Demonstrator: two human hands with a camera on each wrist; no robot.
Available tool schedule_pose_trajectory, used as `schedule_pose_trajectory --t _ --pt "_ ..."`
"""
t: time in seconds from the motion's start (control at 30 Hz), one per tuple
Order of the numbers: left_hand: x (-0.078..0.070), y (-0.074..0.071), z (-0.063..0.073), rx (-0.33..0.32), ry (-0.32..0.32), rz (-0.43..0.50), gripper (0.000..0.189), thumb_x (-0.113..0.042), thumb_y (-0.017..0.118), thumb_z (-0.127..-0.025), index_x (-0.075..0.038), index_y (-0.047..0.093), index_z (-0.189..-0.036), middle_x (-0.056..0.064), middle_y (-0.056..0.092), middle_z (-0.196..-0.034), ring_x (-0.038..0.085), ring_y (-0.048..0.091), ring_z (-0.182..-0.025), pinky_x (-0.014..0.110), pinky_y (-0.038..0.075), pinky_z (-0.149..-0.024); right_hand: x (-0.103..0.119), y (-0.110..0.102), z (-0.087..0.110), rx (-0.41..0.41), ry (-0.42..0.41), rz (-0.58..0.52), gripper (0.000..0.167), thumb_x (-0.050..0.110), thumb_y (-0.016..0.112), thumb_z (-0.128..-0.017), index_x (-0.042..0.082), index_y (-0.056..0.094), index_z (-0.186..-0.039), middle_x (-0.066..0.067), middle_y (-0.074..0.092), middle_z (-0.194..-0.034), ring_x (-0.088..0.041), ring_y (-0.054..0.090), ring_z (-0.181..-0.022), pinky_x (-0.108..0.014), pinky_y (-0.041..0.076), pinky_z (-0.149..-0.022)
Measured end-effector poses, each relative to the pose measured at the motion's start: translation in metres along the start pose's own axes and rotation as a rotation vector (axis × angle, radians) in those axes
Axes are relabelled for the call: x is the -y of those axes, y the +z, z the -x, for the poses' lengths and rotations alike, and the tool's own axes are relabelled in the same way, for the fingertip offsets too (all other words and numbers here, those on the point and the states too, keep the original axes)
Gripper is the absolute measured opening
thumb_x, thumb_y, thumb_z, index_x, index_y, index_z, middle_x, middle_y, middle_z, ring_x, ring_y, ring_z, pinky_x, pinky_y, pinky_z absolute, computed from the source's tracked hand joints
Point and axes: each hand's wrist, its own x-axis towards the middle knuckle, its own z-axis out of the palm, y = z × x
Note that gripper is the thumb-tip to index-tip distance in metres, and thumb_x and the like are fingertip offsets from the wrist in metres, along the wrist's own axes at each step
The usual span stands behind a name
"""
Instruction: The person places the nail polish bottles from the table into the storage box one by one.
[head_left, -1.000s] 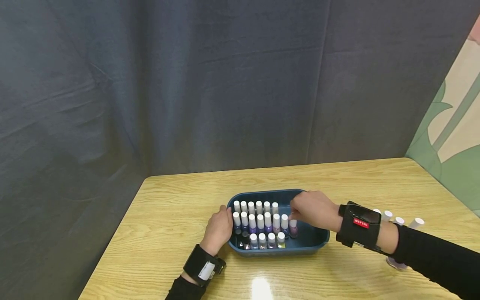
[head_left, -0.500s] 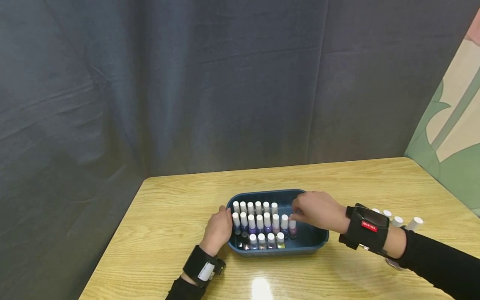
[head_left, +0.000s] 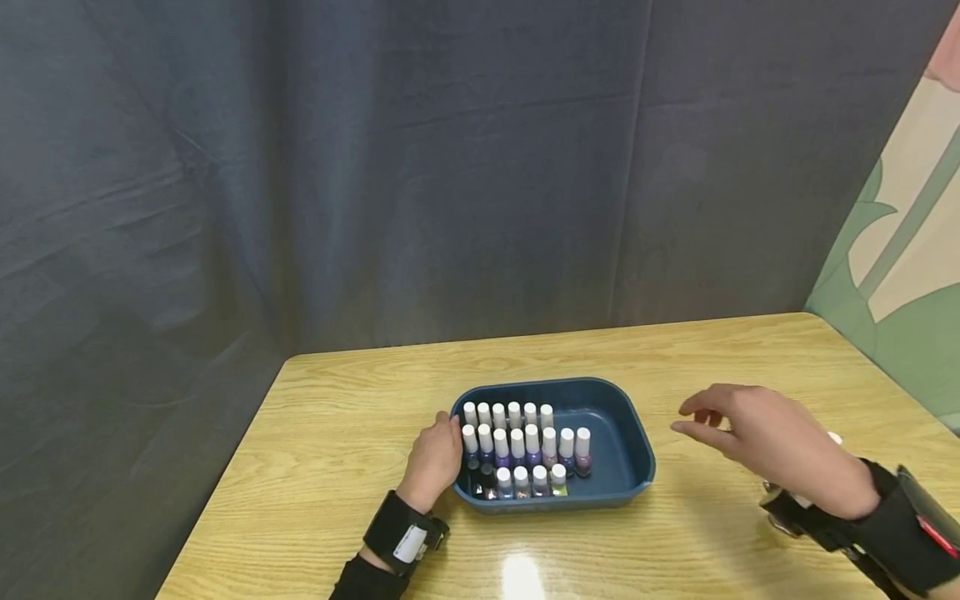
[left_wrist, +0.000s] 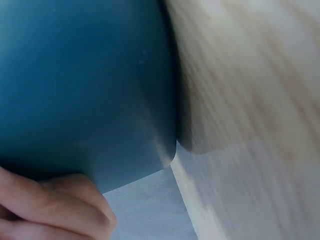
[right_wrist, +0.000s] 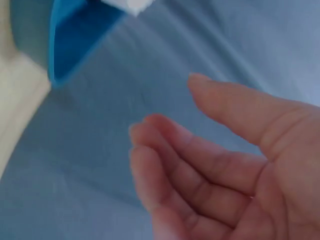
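A dark blue oval bin stands on the table, holding several nail polish bottles upright with white caps, in three rows toward its left. At the end of the middle row is a pinkish-purple nail polish bottle. My left hand grips the bin's left rim; the left wrist view shows its curled fingers against the outer wall. Off to the right of the bin, my right hand hovers with thumb and fingers apart. Nothing lies in its palm in the right wrist view.
More nail polish bottles stand on the table at right, mostly hidden by my right hand and wrist; one white cap shows. A grey curtain hangs behind the wooden table. A patterned panel borders its right side.
My right hand has let go of the pinkish-purple nail polish bottle in the bin and moved right, out over the table. My left hand stays on the rim.
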Motion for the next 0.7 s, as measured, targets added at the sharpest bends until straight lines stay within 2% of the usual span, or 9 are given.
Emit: schedule_pose_trajectory --t 0.07,0.27,0.37,0.57,0.7 --pt "0.000 0.000 0.000 0.001 0.001 0.001 0.027 -0.017 0.036 -0.098 0.004 0.052 -0.090 0.021 0.060 -0.070 0.035 0.064 -0.068 0.041 0.046 -0.050 -0.015 0.000 0.011 -0.045 0.046 0.010 0.017 0.034 0.068 -0.080 0.019 0.068 -0.088 0.012 0.057 -0.073 -0.002 0.050 -0.065 -0.026 0.041 -0.057" --pt "0.000 0.000 0.000 -0.007 0.002 -0.001 0.027 -0.018 0.037 -0.098 0.003 0.051 -0.089 0.022 0.060 -0.069 0.036 0.064 -0.067 0.041 0.045 -0.049 -0.046 -0.004 0.028 -0.052 0.164 0.040 0.023 0.030 0.069 -0.080 0.008 0.069 -0.089 0.004 0.063 -0.074 -0.012 0.056 -0.064 -0.032 0.041 -0.053" --pt "0.001 0.001 0.000 -0.002 0.001 0.004 0.028 -0.018 0.036 -0.098 0.003 0.051 -0.088 0.022 0.060 -0.069 0.036 0.064 -0.066 0.041 0.045 -0.049 -0.052 -0.006 0.033 -0.015 0.202 0.055 0.024 0.024 0.071 -0.078 0.003 0.069 -0.089 0.000 0.064 -0.073 -0.017 0.057 -0.064 -0.034 0.042 -0.054" --pt "0.000 0.001 0.000 -0.005 0.006 0.004 0.028 -0.018 0.036 -0.098 0.003 0.051 -0.087 0.022 0.060 -0.068 0.036 0.063 -0.066 0.041 0.044 -0.049 -0.063 -0.001 0.040 0.068 0.242 0.063 0.023 0.019 0.070 -0.077 0.000 0.067 -0.090 0.001 0.063 -0.072 -0.014 0.055 -0.062 -0.034 0.043 -0.055" --pt "0.001 0.000 -0.001 -0.004 0.002 0.004 0.028 -0.018 0.036 -0.098 0.003 0.051 -0.088 0.023 0.060 -0.069 0.037 0.063 -0.067 0.042 0.045 -0.050 -0.075 0.003 0.041 0.186 0.274 0.066 0.022 0.023 0.070 -0.077 0.003 0.067 -0.086 0.002 0.062 -0.071 -0.013 0.054 -0.061 -0.035 0.043 -0.055"
